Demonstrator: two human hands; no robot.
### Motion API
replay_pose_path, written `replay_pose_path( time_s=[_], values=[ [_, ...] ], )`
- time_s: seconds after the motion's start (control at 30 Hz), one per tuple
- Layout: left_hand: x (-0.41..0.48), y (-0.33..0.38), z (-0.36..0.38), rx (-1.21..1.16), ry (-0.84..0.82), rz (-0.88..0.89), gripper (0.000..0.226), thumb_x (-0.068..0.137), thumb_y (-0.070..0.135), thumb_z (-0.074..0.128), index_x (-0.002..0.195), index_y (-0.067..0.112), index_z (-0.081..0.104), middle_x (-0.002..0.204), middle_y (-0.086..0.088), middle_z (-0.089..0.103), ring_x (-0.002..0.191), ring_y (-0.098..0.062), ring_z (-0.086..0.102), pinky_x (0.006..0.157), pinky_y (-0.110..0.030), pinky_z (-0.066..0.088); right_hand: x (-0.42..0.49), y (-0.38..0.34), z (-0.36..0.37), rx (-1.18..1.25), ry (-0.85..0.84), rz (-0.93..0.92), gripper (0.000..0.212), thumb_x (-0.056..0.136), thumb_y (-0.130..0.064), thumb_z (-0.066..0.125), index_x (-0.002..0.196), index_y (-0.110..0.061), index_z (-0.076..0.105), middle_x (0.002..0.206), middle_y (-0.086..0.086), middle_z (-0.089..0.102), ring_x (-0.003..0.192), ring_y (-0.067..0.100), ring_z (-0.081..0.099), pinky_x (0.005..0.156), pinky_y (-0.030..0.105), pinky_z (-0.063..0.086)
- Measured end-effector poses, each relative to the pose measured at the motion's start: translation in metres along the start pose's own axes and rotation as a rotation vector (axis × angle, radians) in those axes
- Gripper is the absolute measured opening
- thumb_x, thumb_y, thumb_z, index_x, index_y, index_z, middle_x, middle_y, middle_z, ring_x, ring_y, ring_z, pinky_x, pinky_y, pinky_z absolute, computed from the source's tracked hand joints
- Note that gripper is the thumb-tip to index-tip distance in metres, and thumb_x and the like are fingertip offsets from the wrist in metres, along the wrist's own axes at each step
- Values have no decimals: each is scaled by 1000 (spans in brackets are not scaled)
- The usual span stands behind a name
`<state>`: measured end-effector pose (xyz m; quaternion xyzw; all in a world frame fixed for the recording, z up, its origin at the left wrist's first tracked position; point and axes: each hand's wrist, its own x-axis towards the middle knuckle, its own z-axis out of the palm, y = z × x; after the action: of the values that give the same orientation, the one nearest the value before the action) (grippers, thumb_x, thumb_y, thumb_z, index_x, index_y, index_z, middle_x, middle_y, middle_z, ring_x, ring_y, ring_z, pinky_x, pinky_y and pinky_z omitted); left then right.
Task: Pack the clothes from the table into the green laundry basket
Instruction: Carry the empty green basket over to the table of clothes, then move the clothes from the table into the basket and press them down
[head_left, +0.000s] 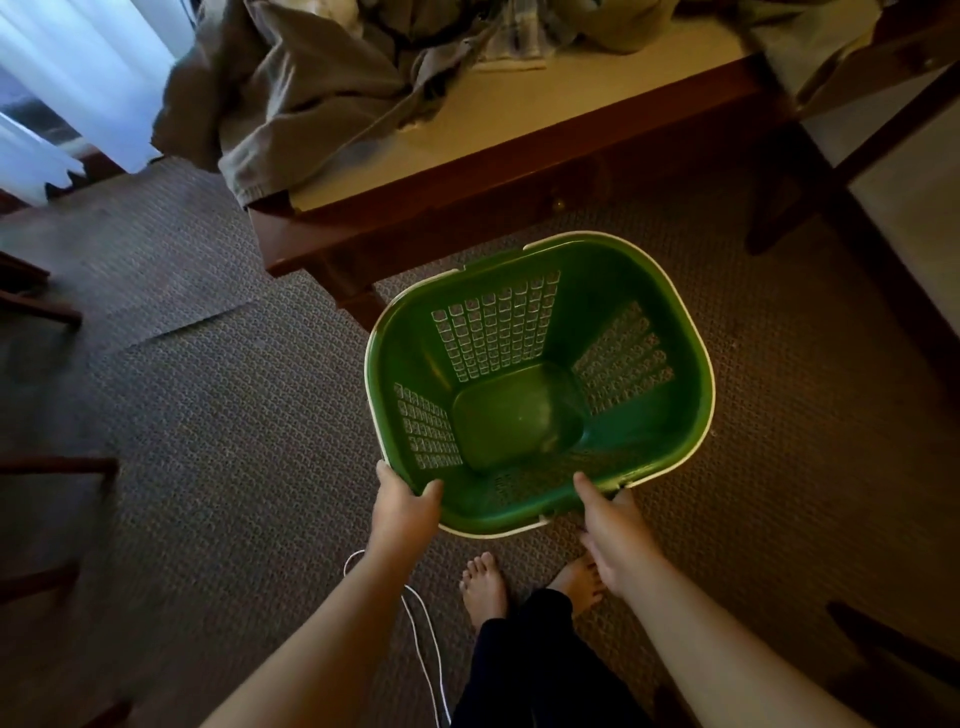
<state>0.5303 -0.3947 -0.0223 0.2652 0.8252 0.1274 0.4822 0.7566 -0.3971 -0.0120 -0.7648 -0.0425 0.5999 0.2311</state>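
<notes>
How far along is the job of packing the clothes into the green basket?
Done: nothing; the green laundry basket is empty. In hand: the left hand and right hand grip its near rim, beside the table. Left: all the clothes, heaped on the table.

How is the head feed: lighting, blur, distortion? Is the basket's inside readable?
Head view: dim, warm light; the white curtain at upper left is blown out; wide-angle stretch enlarges the forearms below; the green plastic laundry basket is sharp, its bare floor readable; the left hand and right hand on its near rim are slightly soft; the grey crumpled clothes look mildly blurred.
</notes>
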Motion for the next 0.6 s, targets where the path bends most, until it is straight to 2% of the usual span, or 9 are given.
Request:
replay_pose_path(
  time_s=[0.03,0.1,0.13,0.2,0.27,0.37,0.47,0.6],
  values=[
    [-6,-1,1,77,9,46,71,96,28,66,152,14,24,144,-16,48,128,-35,56,100,-48,54,-8,0,-1,-128,27,-44,77,96,-43,63,157,-20,24,156,11,42,140,35,44,114,51,38],
    [-24,3,3,271,-2,121,90,98,33,62,163,15,1,168,-19,14,154,-39,22,122,-56,30,-25,2,-3,-348,40,-139,80,99,-43,58,161,-20,14,160,10,35,142,36,41,114,49,37],
    [-34,5,4,351,-22,170,92,100,33,58,163,16,-7,171,-15,2,157,-37,7,125,-57,19,-34,3,-5,-438,24,-203,80,100,-43,56,162,-24,9,165,8,26,146,34,36,115,49,35],
    [-53,14,4,386,-101,265,92,100,24,54,163,20,-13,172,-11,-9,158,-33,-7,127,-57,8,-52,6,-9,-619,-38,-414,78,101,-39,56,161,-35,6,170,-3,5,153,28,21,120,47,28],
    [-68,25,4,373,-182,355,92,98,14,52,163,23,-13,172,-7,-11,158,-29,-12,128,-56,9,-64,8,-13,-813,-101,-657,79,101,-35,57,159,-42,4,169,-11,-6,156,21,3,125,48,20],
    [-92,40,-3,392,-262,497,87,99,15,49,164,27,-8,173,-2,-8,159,-23,-9,129,-51,12,-83,-3,-15,-962,-152,-845,78,102,-34,54,159,-41,2,168,-12,-10,155,18,-10,126,49,12],
    [-116,59,-17,380,-282,601,82,102,17,47,164,28,-4,173,1,-3,159,-19,-3,130,-43,11,-109,-21,-17,-1015,-133,-966,76,103,-35,51,161,-37,2,169,-10,-4,155,17,-9,127,51,8],
    [-150,87,-46,345,-263,715,81,102,16,49,165,27,0,173,3,2,159,-18,3,129,-39,15,-156,-49,-20,-1000,-117,-1070,72,104,-33,49,161,-36,5,169,-10,11,156,15,-3,127,50,7]
  ],
)
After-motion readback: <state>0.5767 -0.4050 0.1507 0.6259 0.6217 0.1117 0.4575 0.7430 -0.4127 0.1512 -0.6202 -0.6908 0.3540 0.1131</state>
